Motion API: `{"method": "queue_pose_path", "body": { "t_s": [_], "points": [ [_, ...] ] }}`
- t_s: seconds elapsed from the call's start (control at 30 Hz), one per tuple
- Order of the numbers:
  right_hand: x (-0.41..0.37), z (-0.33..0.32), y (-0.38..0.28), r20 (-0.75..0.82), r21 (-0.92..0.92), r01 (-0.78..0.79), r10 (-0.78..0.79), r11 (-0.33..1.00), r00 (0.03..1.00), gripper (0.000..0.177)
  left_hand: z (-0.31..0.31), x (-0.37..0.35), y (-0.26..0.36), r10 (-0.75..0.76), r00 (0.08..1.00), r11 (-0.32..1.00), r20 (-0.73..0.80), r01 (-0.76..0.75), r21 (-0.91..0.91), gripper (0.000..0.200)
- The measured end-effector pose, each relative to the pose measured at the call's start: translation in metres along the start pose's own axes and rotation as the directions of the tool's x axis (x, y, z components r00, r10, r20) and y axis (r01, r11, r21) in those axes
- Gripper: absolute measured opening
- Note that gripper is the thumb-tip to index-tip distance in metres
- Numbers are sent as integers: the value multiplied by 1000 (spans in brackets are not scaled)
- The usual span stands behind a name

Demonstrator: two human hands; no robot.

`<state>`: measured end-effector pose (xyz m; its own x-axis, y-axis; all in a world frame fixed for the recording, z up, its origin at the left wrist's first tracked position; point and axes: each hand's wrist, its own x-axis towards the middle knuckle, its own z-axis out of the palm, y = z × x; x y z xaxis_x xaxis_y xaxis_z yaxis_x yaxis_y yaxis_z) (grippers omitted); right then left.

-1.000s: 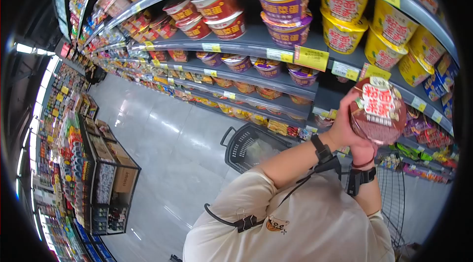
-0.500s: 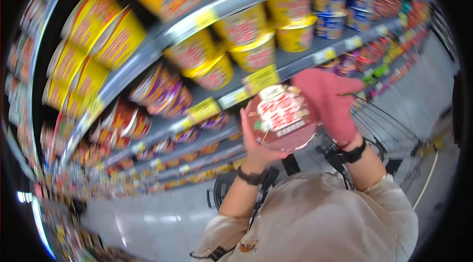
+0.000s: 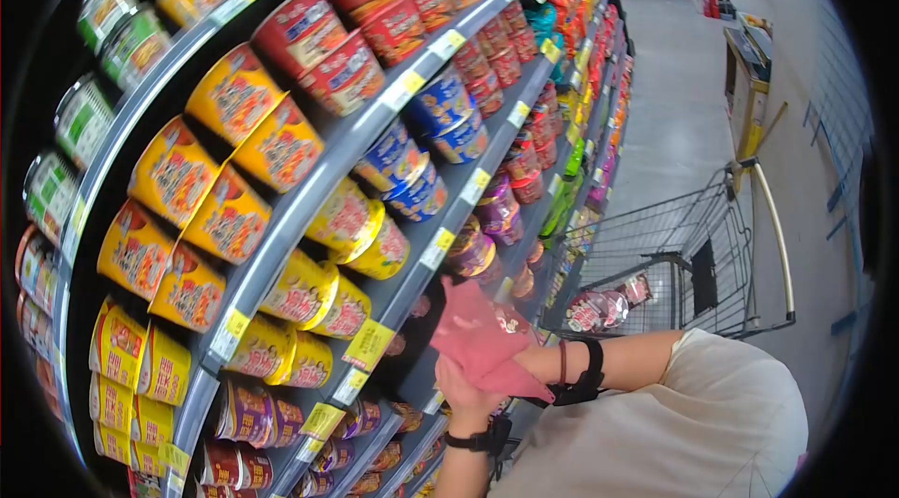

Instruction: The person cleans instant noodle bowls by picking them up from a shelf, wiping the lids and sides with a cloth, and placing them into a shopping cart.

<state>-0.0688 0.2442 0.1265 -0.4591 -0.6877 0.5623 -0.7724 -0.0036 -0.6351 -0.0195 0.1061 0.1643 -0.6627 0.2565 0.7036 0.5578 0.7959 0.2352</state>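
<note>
A pink cloth (image 3: 479,341) covers most of my right hand (image 3: 526,369), which is closed on it. My left hand (image 3: 461,392) touches the cloth from below, its fingers mostly hidden. Past the cloth's right edge, part of a brownish-red tub (image 3: 511,320) shows; the hands and cloth hide how it is held. Both hands are beside the shelf's front, close to the purple noodle tubs (image 3: 473,252).
Stacked noodle tubs, orange (image 3: 178,175), yellow (image 3: 323,297) and blue (image 3: 403,170), fill the shelves on the left. A wire cart (image 3: 655,226) stands at the right with red-and-brown packs (image 3: 599,308) inside. A wooden counter (image 3: 749,76) is farther back.
The view has swung right along the aisle, bringing the cart in. The tub's printed lid, facing up in the left hand before, is now mostly hidden, and the cloth now lies against the left hand.
</note>
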Motion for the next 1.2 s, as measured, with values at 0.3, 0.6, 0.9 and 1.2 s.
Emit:
{"method": "queue_pose_path", "body": {
  "t_s": [0.3, 0.6, 0.9, 1.2],
  "points": [
    [-97, -73, 35, -234, -27, -254, 241, 967, 942, 53, 187, -15, 51, -263, 964, 950, 33, 265, -166, 65],
    [-256, -164, 95, -427, 157, -553, 562, 818, 709, 49, 313, -23, 73, -318, 922, 715, 219, 385, -584, 65],
    [-297, -262, 30, -276, -799, 289, 749, -527, 603, 32, 416, -86, 45, -277, 820, 918, 501, 380, -115, 53],
    [-366, -230, 65, -256, -942, -9, 703, -335, 663, 41, 427, -85, 70, 5, 525, 986, 851, 140, -92, 66]
  ]
}}
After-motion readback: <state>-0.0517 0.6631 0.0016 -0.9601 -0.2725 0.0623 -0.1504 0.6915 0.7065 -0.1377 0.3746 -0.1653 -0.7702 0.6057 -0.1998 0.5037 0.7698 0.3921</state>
